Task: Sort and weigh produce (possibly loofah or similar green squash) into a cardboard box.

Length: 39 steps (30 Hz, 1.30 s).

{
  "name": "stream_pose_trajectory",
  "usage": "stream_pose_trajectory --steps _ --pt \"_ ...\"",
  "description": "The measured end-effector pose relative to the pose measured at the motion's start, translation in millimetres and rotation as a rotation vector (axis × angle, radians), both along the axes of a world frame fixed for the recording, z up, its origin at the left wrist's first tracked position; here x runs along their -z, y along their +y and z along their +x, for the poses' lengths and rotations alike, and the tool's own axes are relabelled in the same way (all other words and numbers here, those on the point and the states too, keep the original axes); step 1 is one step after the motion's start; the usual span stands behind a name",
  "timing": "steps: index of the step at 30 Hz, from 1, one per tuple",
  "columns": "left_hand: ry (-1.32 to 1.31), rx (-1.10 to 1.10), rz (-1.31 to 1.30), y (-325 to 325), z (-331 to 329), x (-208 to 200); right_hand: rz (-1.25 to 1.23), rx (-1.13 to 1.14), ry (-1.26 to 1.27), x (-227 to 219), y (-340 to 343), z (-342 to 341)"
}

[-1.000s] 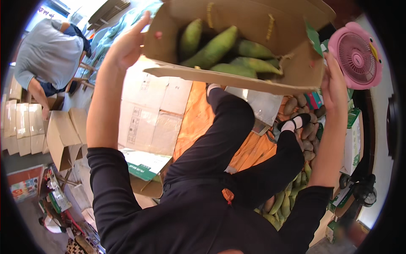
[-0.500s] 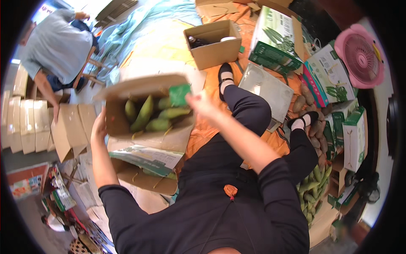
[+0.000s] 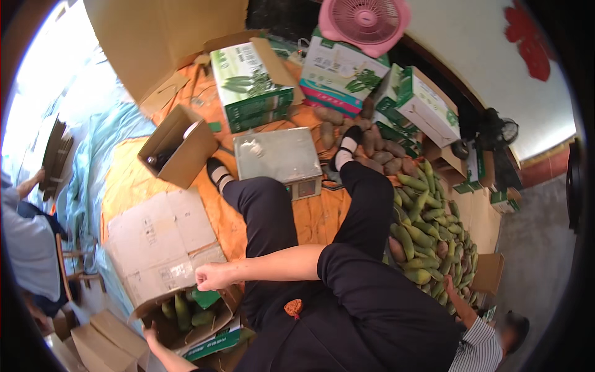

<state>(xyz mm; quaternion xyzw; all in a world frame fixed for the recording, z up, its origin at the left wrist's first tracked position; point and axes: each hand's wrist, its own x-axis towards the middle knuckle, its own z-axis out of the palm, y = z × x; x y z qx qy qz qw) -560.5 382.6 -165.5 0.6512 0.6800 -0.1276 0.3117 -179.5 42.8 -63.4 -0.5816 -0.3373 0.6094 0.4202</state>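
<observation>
An open cardboard box [image 3: 229, 314] of long green radishes [image 3: 182, 312] is low at the left, in front of my body. My left hand [image 3: 150, 335] grips its left side. Closed into a fist, my right hand [image 3: 214, 276] is at the box's far edge, just above a green card [image 3: 205, 297] lying on the radishes. Its fingertips are hidden, and I cannot make out what they hold. Under the box, part of a white-and-green carton [image 3: 214, 345] shows.
A metal scale [image 3: 277, 155] stands between my feet. Right of it are brown tubers [image 3: 392, 149] and a radish heap [image 3: 427, 229], touched by a co-worker's hand [image 3: 449, 285]. A brown box [image 3: 183, 149], printed cartons [image 3: 254, 80] and a pink fan [image 3: 365, 22] stand beyond.
The box of radishes has come down and nearer my body, with both hands staying at it. My view has turned to the right, bringing the radish heap and a co-worker there into sight.
</observation>
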Motion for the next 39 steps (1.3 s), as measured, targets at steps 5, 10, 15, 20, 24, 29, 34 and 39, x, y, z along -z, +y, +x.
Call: stream_pose_trajectory --steps 5,10,15,20,24,29,34,39 --pt "-0.365 -0.208 0.527 -9.5 -24.0 -43.9 0.151 0.192 0.163 -56.2 -3.2 58.9" --pt "-0.42 -0.261 1.067 -49.0 47.8 -115.5 0.199 0.443 0.105 -107.8 -67.2 144.5" --pt "-0.342 0.165 1.753 -118.7 152.0 -241.1 0.247 0.692 -0.008 -133.5 -129.2 209.2" --pt "-0.871 0.402 1.076 -103.6 236.8 -222.9 0.194 1.039 -0.101 -122.9 -213.6 268.7" --pt "-0.84 0.73 0.855 -172.5 365.0 -215.3 0.13 1.365 -0.136 -95.0 -296.8 308.4" --pt "-0.868 1.074 0.531 -265.7 480.3 -228.6 0.106 1.75 -0.004 -58.0 -398.5 336.2" --pt "-0.675 1.42 0.369 -341.0 545.8 -237.6 -0.115 1.917 -0.37 -4.5 -501.3 366.5" --pt "-0.549 1.413 0.272 -359.3 572.2 -245.4 -0.691 1.607 -1.238 -29.2 -523.0 409.5"
